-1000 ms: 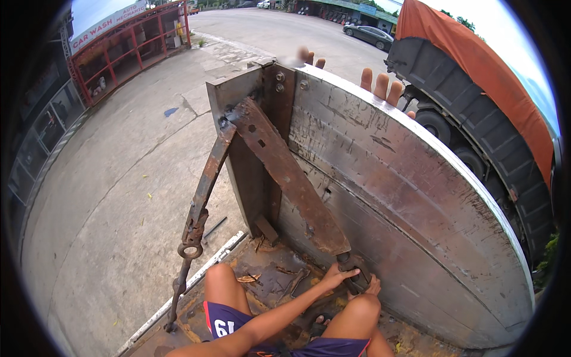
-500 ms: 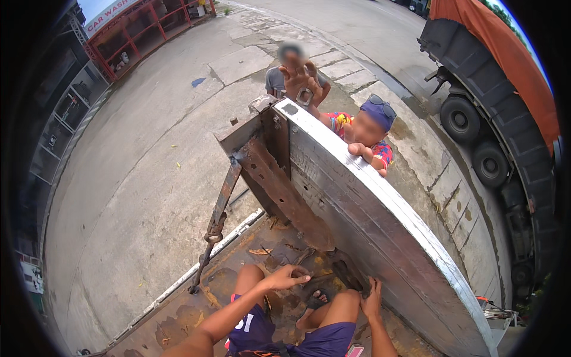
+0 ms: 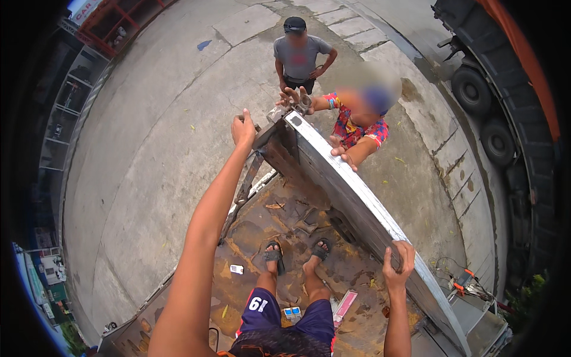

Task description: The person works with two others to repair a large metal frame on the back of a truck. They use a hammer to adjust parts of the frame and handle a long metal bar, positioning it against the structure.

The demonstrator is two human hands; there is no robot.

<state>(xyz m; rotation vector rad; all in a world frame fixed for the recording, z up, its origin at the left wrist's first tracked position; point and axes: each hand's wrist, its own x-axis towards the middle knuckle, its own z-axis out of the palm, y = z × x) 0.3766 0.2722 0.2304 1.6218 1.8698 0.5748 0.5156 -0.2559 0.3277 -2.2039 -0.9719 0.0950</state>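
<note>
A tall metal side panel point(image 3: 357, 199) with a white top edge stands upright on a rusty truck bed. My left hand point(image 3: 242, 129) is at the panel's far end, its fingers curled against the rusty steel end post point(image 3: 266, 132). Farther along the top edge, my right hand point(image 3: 398, 265) has its fingers bent over the rim and its thumb on the inner side. Across the panel, a co-worker in a bright patterned shirt point(image 3: 360, 130) has one hand at its end corner, by a metal ring point(image 3: 304, 103), and the other on the rim.
A second person in a grey shirt point(image 3: 299, 55) stands beyond. By my sandalled feet lie a white phone-like object point(image 3: 237, 269) and a pink-and-white box point(image 3: 345, 306). A rusty link bar point(image 3: 241, 193) slants at the bed's edge. At right stands a large dump truck point(image 3: 505, 119).
I have risen from a crouch to standing. Both my hands have moved up from low beside the panel to its top. The co-worker's raised hand has come down to the panel's corner.
</note>
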